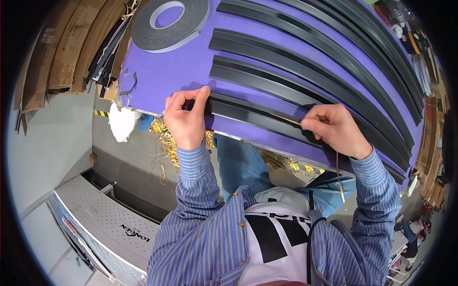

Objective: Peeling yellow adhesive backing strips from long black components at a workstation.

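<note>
Long black channelled strips [267,78] lie side by side on a purple tabletop [164,71]. Along the near edge runs the closest black strip [248,119], and my left hand [186,114] is closed at its left end, thumb and forefinger together. My right hand [334,128] pinches a thin tan ribbon [286,119] farther along the same strip. Part of that ribbon lies against the strip's surface to the left of the fingers. Below the right hand, a loose tail of it hangs past the table edge. The right hand covers part of the strip.
A large roll of grey foam tape [171,24] rests at the table's far left. Curled yellowish scraps [167,143] lie on the floor beneath the edge, near a white bag [123,121]. Cardboard [67,52] stands at the left; a white perforated machine [107,219] is at lower left.
</note>
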### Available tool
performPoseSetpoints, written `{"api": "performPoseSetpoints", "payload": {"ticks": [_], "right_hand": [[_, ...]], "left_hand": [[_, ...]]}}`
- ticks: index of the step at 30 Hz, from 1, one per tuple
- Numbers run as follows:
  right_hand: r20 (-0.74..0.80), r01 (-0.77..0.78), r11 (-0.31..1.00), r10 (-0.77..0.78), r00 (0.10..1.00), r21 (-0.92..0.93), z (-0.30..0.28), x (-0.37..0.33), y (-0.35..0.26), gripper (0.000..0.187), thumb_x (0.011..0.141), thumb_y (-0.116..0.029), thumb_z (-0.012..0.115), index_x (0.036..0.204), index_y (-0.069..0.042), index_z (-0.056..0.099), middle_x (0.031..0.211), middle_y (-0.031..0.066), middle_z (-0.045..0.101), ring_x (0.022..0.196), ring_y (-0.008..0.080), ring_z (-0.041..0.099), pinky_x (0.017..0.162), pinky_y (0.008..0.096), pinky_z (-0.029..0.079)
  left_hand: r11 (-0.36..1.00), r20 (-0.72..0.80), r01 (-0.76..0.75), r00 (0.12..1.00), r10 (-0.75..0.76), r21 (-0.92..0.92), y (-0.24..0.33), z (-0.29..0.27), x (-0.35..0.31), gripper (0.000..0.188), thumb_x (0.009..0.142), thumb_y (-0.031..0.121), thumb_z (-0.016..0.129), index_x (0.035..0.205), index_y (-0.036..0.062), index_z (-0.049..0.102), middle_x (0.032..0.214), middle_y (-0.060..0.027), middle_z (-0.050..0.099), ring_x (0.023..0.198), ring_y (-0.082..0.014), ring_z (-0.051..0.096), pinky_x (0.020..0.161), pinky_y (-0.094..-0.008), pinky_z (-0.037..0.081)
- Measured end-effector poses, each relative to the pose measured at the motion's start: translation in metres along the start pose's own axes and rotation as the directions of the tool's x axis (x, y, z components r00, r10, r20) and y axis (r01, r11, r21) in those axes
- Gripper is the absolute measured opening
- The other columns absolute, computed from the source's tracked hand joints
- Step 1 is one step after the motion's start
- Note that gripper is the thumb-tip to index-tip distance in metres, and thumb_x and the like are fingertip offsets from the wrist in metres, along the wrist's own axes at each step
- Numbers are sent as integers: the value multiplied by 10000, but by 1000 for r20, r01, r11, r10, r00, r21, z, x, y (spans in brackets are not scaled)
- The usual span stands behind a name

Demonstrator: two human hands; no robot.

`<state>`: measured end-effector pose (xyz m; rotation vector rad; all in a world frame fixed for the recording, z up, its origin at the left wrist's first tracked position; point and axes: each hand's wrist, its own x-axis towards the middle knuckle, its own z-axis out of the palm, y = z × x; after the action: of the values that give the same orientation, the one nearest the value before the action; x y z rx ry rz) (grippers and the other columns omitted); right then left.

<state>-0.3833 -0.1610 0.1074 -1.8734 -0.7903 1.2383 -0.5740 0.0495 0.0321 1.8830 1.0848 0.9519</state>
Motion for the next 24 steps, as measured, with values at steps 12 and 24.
{"api": "performPoseSetpoints", "payload": {"ticks": [12, 24], "right_hand": [[-56, -162, 987, 161, 985, 2, -7, -8, 12, 198, 826, -154, 669, 723, 11, 627, 532, 2, 526, 491, 43, 465, 460, 219, 368], [-65, -101, 994, 103, 993, 31, -6, -9, 15, 195, 822, -146, 665, 709, 8, 624, 518, 2, 524, 479, 53, 477, 454, 231, 372]], "left_hand": [[993, -13, 97, 995, -98, -66, -1, 3, -3, 182, 742, 155, 764, 726, 13, 651, 684, -11, 582, 720, -135, 471, 698, -274, 403], [987, -56, 19, 998, -10, 161, 8, 9, -8, 233, 769, 210, 748, 730, 9, 635, 716, -20, 552, 678, -110, 458, 654, -246, 396]]}}
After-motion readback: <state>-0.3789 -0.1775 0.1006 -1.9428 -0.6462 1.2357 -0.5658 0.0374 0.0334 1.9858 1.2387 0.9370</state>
